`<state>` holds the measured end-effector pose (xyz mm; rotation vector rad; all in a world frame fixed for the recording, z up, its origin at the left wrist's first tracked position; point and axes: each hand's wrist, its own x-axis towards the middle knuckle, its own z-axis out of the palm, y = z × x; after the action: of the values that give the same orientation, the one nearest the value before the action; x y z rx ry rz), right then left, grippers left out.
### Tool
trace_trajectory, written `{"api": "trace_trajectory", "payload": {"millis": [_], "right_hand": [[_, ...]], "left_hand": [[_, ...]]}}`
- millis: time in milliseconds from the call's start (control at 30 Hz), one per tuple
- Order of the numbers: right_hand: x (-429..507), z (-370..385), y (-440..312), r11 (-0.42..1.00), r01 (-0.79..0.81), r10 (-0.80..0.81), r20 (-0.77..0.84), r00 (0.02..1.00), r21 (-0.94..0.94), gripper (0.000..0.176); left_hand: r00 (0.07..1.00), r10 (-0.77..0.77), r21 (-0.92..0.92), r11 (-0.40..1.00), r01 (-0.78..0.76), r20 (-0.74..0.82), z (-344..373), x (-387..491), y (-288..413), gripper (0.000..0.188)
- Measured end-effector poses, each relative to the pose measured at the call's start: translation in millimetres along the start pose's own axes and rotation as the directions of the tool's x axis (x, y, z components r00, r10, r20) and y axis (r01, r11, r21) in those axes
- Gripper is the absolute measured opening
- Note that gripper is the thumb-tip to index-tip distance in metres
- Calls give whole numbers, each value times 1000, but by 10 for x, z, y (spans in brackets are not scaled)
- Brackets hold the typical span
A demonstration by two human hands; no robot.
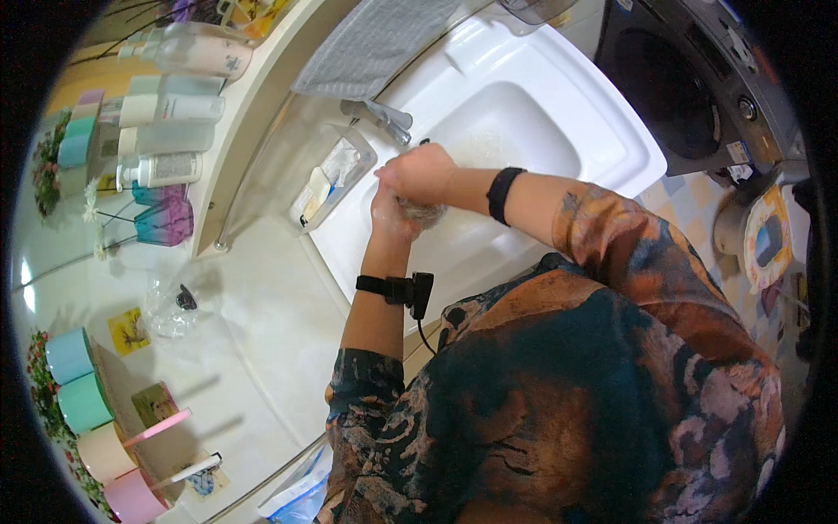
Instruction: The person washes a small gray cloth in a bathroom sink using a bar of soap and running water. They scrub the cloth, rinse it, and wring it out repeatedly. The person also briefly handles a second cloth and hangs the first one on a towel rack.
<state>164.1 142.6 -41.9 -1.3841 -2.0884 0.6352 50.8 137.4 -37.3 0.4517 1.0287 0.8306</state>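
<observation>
My left hand (389,213) and my right hand (422,171) meet over the near left side of a white washbasin (452,252), just below the chrome faucet (391,122). A wet, greyish, translucent thing (424,213) shows between them, against my left palm; I cannot tell what it is. My left fingers curl around it. My right hand lies curled over the left one, with its fingertips mostly hidden. A little foamy water lies in the bowl (524,141) beyond my right wrist.
Beside the faucet stands a clear plastic box (366,154) holding a soap bar and a packet. A grey towel (373,49) hangs above. Pump bottles (177,169) line a wall shelf (219,157). Pastel cups (105,452) hold toothbrushes at lower left. A dark washing machine (661,92) stands at upper right.
</observation>
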Motion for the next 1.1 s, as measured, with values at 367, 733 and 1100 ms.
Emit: {"api": "trace_trajectory", "payload": {"millis": [367,733,1100], "right_hand": [[157,10,608,704,-127,47,133,990,699,47],[-55,71,-10,701,35,160,-206,965,712,31],[-88,-1,-148,959,108,-32,-281,959,260,38]], "left_hand": [[985,161,282,944,-173,65,170,-224,521,34],[973,163,86,985,-151,-164,-205,91,179,44],[989,24,-26,999,-20,149,-322,198,-49,40]]}}
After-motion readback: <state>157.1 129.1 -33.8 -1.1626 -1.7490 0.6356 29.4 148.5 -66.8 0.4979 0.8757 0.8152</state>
